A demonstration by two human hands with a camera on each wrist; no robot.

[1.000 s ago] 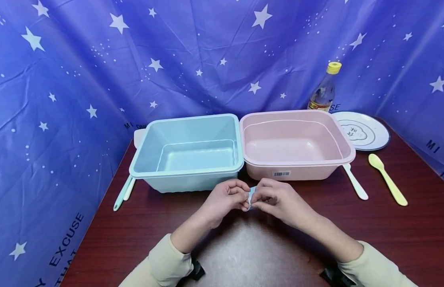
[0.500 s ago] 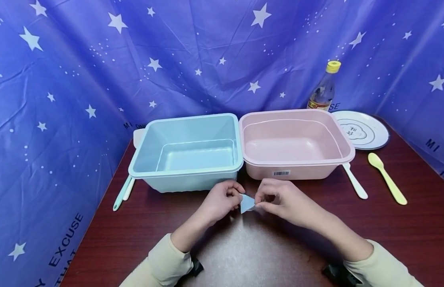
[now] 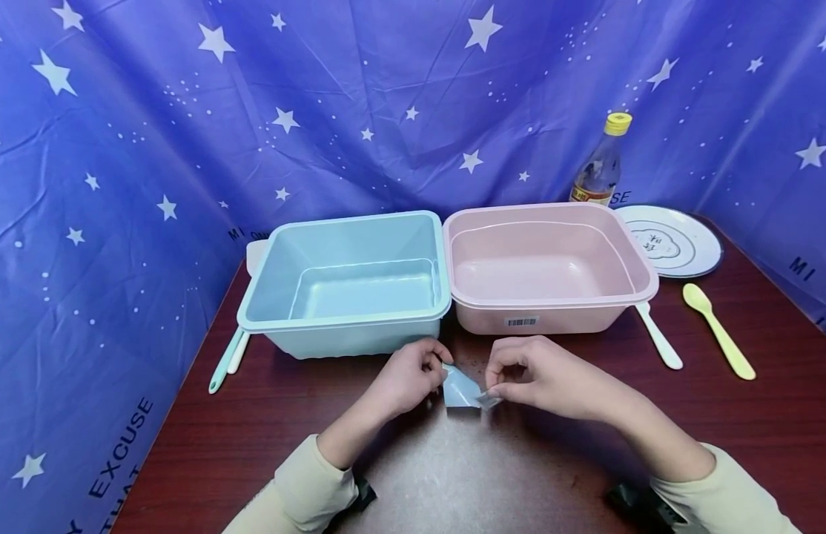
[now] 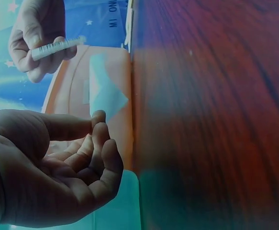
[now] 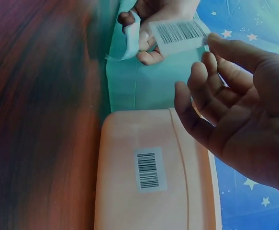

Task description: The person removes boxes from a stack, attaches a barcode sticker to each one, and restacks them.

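My left hand (image 3: 413,377) pinches a light blue piece of paper (image 3: 460,387) between thumb and fingertips, in front of the two basins. To its right, my right hand (image 3: 543,378) pinches a small translucent label with a printed barcode (image 5: 180,37) by one end. In the left wrist view the barcode label (image 4: 58,48) and the bent blue paper (image 4: 103,91) appear apart. Both are held over the table, close to the front of the pink basin (image 3: 553,315), whose wall bears a barcode sticker (image 5: 150,170).
A light blue basin (image 3: 346,335) stands left of the pink one. A spatula handle (image 3: 228,361) pokes out at left. At right are a white handle (image 3: 661,341), a yellow spoon (image 3: 720,334), a plate (image 3: 693,241) and a yellow-capped bottle (image 3: 598,167). A starry curtain surrounds the table.
My right hand has drawn away to the right with the barcode label, widening the gap between the hands. More of the blue paper shows now in my left hand, which has hardly moved.
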